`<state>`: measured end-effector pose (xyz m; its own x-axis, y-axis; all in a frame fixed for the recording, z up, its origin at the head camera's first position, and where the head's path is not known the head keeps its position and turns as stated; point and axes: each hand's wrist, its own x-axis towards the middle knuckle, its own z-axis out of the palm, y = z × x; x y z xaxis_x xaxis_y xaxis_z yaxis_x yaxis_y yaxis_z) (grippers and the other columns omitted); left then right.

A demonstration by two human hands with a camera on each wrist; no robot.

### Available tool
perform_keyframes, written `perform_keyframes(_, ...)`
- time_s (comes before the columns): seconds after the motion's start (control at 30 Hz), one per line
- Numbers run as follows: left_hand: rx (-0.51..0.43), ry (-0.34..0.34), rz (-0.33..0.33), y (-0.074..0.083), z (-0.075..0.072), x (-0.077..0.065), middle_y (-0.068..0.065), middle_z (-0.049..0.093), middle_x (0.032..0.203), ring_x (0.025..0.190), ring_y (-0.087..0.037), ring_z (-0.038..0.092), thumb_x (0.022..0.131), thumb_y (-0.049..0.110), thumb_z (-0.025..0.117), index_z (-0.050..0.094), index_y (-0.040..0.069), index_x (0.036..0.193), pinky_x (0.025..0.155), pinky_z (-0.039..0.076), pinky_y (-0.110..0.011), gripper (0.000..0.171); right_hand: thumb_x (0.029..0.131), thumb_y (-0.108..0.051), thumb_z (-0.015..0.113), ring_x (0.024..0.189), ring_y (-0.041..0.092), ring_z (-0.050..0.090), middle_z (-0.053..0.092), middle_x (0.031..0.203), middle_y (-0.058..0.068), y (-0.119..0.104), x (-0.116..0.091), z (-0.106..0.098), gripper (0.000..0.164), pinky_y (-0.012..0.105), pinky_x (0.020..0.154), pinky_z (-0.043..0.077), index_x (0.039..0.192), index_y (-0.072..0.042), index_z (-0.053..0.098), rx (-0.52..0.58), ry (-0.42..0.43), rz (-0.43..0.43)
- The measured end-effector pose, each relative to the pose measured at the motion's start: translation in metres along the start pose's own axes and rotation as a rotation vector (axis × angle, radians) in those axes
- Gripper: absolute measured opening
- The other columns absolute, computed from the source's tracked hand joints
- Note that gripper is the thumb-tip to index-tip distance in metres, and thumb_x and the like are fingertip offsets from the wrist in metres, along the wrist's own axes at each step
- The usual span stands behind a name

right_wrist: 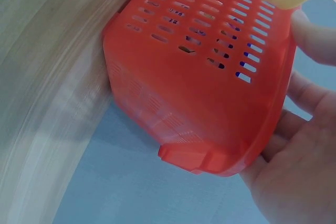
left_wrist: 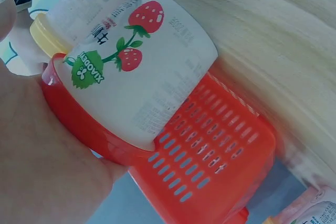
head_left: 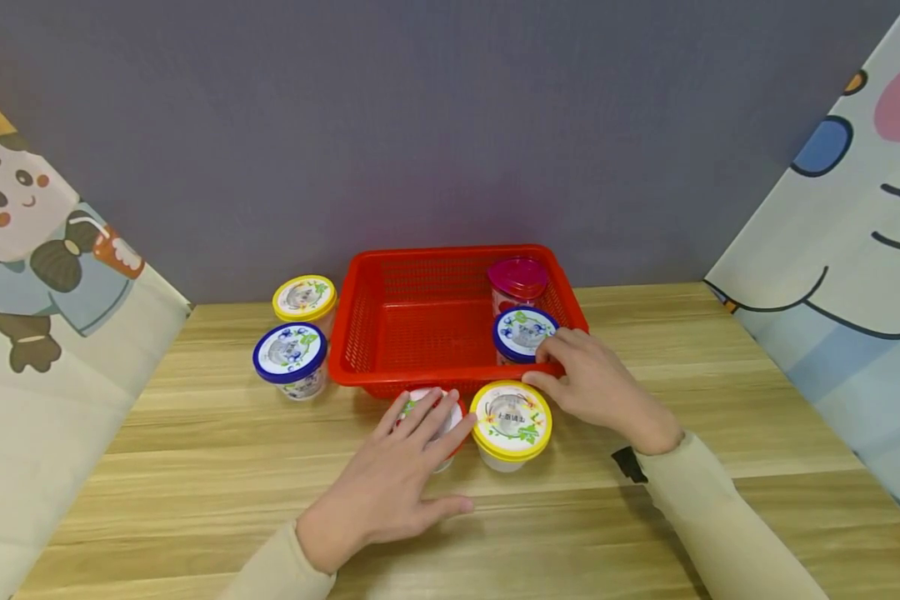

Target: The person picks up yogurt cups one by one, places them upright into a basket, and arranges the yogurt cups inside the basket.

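Note:
My left hand [head_left: 401, 479] rests with straight, spread fingers on the red lid of a strawberry yogurt tub [left_wrist: 139, 66], standing before the red plastic basket [head_left: 438, 337]. My right hand [head_left: 596, 383] grips the basket's front rim near the right corner, its fingers over the rim and thumb outside; the fingertips are hidden in the right wrist view. Just inside, beside those fingers, stands a blue-lidded tub [head_left: 525, 333]. Behind it is a tub with a magenta lid [head_left: 519, 277]. A yellow-lidded tub [head_left: 512, 421] stands between my hands, in front of the basket.
Left of the basket stand another yellow-lidded tub [head_left: 304, 298] and another blue-lidded tub [head_left: 291, 357] on the wooden table [head_left: 195, 467]. A grey panel [head_left: 435, 125] rises behind the basket. Panels with cartoon pictures flank the table.

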<state>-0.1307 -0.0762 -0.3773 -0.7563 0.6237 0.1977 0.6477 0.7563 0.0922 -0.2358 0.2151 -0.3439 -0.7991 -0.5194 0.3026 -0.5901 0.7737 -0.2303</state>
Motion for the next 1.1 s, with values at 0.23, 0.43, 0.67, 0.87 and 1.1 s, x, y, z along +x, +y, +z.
perform_keyframes(0.23,0.03,-0.005,-0.005,0.002,0.0,-0.002,-0.006,0.029,0.166,0.153,-0.028,0.023,0.092,0.072,0.052,0.029,0.025,0.162,0.122,0.007,-0.057,0.088,0.09,-0.035,0.078,0.08,0.02,0.051,0.058,0.089,0.001,0.0,0.0,0.0,0.028,0.039,0.075,0.046,0.094,-0.011,0.065,-0.003,-0.005,0.01)
perform_keyframes(0.43,0.102,0.046,-0.005,0.001,-0.003,0.0,-0.003,0.04,0.16,0.146,-0.027,0.036,0.095,0.067,0.051,0.038,0.019,0.158,0.115,0.021,-0.062,0.081,0.09,-0.036,0.078,0.079,0.02,0.051,0.058,0.088,0.001,0.0,0.0,0.0,0.028,0.039,0.074,0.045,0.094,-0.011,0.065,-0.004,-0.003,0.009)
perform_keyframes(0.67,0.156,0.083,0.001,-0.007,-0.001,0.006,-0.006,0.05,0.151,0.135,-0.029,0.044,0.097,0.06,0.054,0.05,0.016,0.15,0.101,0.034,-0.057,0.069,0.09,-0.036,0.077,0.078,0.019,0.05,0.057,0.088,0.0,0.001,0.0,0.001,0.028,0.037,0.072,0.044,0.094,-0.012,0.064,-0.003,0.009,-0.011)
perform_keyframes(0.87,0.134,0.024,-0.049,-0.013,-0.005,0.011,-0.008,0.048,0.149,0.134,-0.031,0.043,0.095,0.067,0.049,0.054,0.027,0.146,0.098,0.035,-0.049,0.065,0.089,-0.037,0.078,0.077,0.019,0.049,0.056,0.087,0.0,0.0,0.0,0.002,0.029,0.037,0.071,0.044,0.093,-0.012,0.064,0.005,0.009,-0.016)
perform_keyframes(1.1,0.1,0.0,-0.051,-0.013,-0.007,0.014,-0.007,0.051,0.145,0.128,-0.03,0.044,0.09,0.065,0.055,0.057,0.028,0.143,0.094,0.037,-0.047,0.065,0.09,-0.036,0.078,0.078,0.019,0.049,0.056,0.087,0.0,0.0,0.0,0.001,0.028,0.037,0.072,0.044,0.093,-0.012,0.063,0.005,0.006,-0.005)
